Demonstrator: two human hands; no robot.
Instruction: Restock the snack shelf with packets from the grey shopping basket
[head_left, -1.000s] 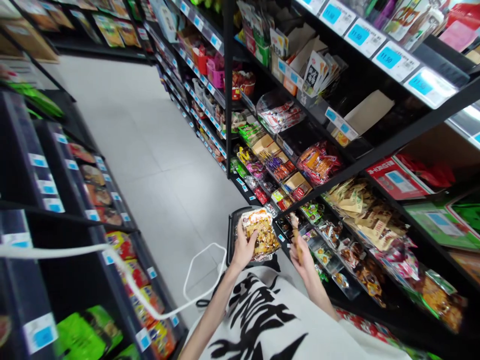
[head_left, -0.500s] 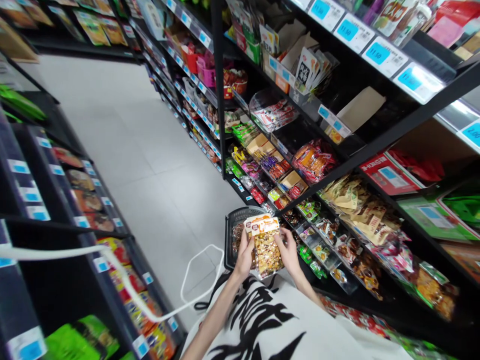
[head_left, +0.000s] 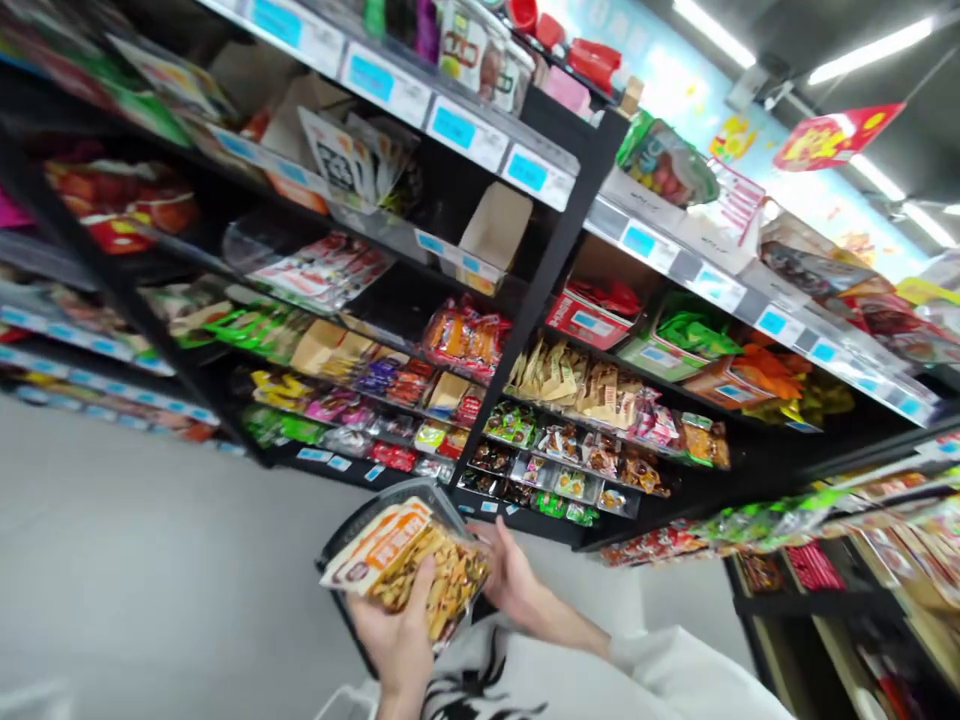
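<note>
Your left hand (head_left: 396, 640) grips the snack packs (head_left: 439, 580) above the black basket (head_left: 429, 488), long axis slanting upper-left to lower-right; your right hand (head_left: 517, 582), open, is just beside their right edge (contact unclear).

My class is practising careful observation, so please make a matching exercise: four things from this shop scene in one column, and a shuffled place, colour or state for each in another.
Column 1
1. Orange-lettered snack bag
2. Basket
3. Hanging sign
4. Ceiling lights

Column 2
A. red and yellow
B. dark, partly hidden behind the item being held
C. white and lit
D. in the grip of the left hand

Pairs: 1-D, 2-B, 3-A, 4-C
</note>
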